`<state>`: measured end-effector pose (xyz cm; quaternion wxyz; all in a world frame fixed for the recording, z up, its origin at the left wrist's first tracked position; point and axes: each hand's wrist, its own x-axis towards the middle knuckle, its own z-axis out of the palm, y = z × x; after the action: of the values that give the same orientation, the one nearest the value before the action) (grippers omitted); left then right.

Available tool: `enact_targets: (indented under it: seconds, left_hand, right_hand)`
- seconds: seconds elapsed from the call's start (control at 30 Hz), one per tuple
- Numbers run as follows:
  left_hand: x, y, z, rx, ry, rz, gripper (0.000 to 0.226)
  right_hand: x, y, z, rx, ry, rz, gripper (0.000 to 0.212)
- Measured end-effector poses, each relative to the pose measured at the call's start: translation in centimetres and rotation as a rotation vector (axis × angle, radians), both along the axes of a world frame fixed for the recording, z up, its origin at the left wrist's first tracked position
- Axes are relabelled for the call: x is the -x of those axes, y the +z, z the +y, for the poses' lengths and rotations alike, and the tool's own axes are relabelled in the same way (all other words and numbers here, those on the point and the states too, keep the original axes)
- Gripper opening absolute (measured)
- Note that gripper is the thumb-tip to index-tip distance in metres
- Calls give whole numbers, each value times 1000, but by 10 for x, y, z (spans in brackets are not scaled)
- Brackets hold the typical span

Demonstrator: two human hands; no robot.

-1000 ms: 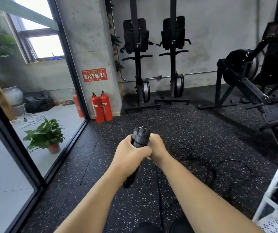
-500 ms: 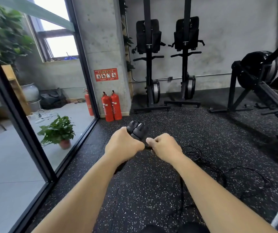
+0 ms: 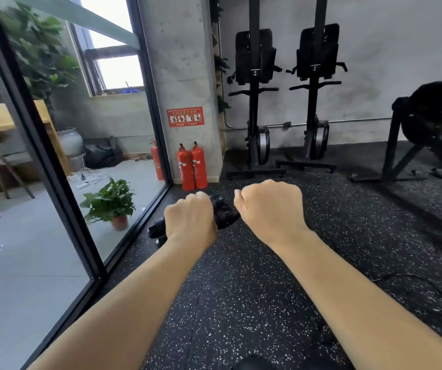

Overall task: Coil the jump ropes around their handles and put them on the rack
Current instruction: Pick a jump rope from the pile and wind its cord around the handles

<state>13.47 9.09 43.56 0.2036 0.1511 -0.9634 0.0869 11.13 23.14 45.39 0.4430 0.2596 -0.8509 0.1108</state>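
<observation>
Head view: the left hand (image 3: 190,220) wraps its fingers round the black handles (image 3: 223,213) above the floor (image 3: 241,303), their long axis running from lower left to upper right. The right hand (image 3: 270,209) is just beside their upper end with fingers curled; round what, one cannot tell.

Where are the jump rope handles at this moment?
Head view, centre: the handles are gripped by the left hand, one end poking out toward the right hand, in front of the red extinguishers.

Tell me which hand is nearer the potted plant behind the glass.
Left. The left hand, gripping the black handles, is just right of the potted plant, across the glass; the right hand is farther right, beyond the handles.
</observation>
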Motion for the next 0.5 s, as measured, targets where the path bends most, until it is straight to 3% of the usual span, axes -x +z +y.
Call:
enact_targets:
  seconds: [0.13,0.23,0.37,0.5]
  left_hand:
    - [-5,-2,9,218,-141,-54,28]
    - [-11,0,16,314,-341,-38,28]
    - [-16,7,12,344,-596,33,30]
    - [-16,10,4,258,-740,93,38]
  right_hand:
    - [2,28,-3,-149,12,56,64]
    - [20,39,-1,-259,108,-80,56]
    - [39,37,9,-103,280,-398,62]
    - [45,22,11,235,527,-815,62]
